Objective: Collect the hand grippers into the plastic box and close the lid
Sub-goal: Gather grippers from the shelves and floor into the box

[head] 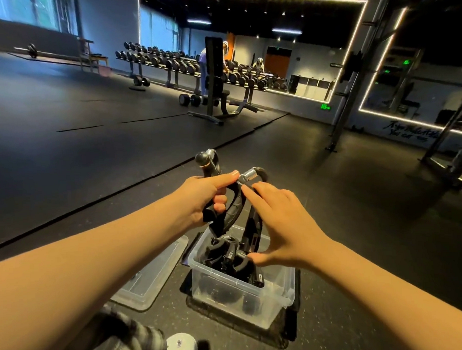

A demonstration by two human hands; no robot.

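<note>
A clear plastic box (230,292) stands on the dark gym floor and holds several black hand grippers (228,255). My left hand (199,198) is shut on the handles of a black hand gripper (210,162) held above the box's far edge. My right hand (280,225) hovers over the box with fingers spread; its fingertips touch another black hand gripper (253,221) with a silver spring that stands upright out of the box. The clear lid (149,278) lies flat on the floor left of the box.
The box rests on a dark mat (286,329). My knee in grey fabric (121,346) and a light shoe (180,348) are at the bottom. Far behind stand a weight bench (214,82), dumbbell racks (165,60) and a person.
</note>
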